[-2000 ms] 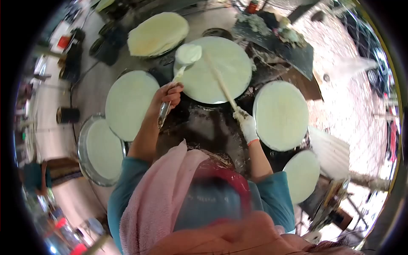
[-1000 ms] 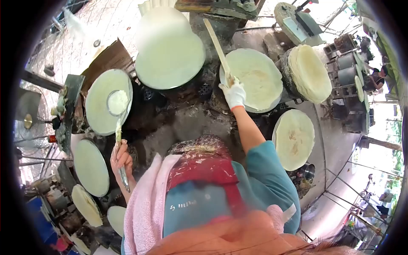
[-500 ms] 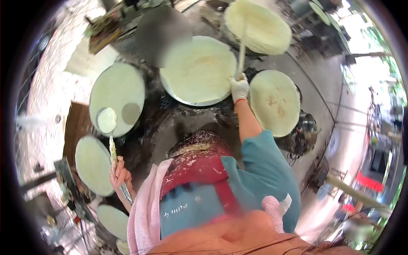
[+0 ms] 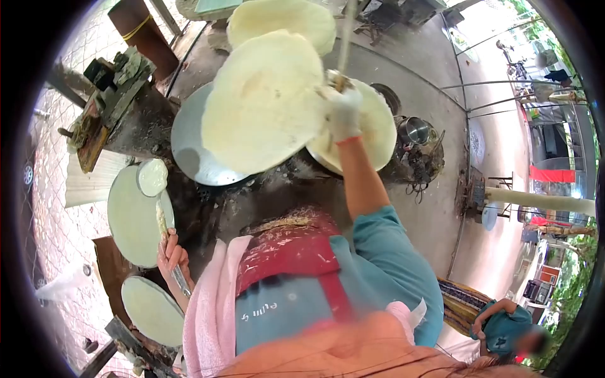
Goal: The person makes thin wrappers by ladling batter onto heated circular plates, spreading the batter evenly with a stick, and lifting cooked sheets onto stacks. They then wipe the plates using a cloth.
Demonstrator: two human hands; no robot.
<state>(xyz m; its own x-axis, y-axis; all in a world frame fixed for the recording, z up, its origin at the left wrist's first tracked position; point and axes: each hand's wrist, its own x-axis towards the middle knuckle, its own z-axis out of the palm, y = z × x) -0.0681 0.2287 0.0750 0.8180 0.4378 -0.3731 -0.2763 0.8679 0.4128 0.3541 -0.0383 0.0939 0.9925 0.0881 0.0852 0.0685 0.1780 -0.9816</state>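
Observation:
My left hand (image 4: 174, 257) is closed round the handle of a ladle (image 4: 153, 177) full of white batter. The ladle's bowl hangs over a pale round sheet (image 4: 135, 227) of batter on the left. My right hand (image 4: 342, 110), in a white glove, is closed on a long pale stick (image 4: 347, 38). A big thin round flatbread (image 4: 265, 101) reaches to that hand's fingers; whether they pinch its edge I cannot tell. The flatbread is shifted off its metal griddle (image 4: 195, 138), whose left part shows bare. Another round flatbread (image 4: 375, 135) lies behind the gloved hand.
Round flatbreads (image 4: 283, 22) lie at the far side. A second pale round (image 4: 151, 310) is at lower left. Scrap wood (image 4: 116, 94) stands left. A metal pot (image 4: 414, 130) sits at right beside charred stuff. A person (image 4: 504, 324) is at lower right.
The middle flatbread has come partly off its griddle, baring the metal. My right hand has moved slightly left with the stick. The ladle stays in my left hand; the camera view has shifted.

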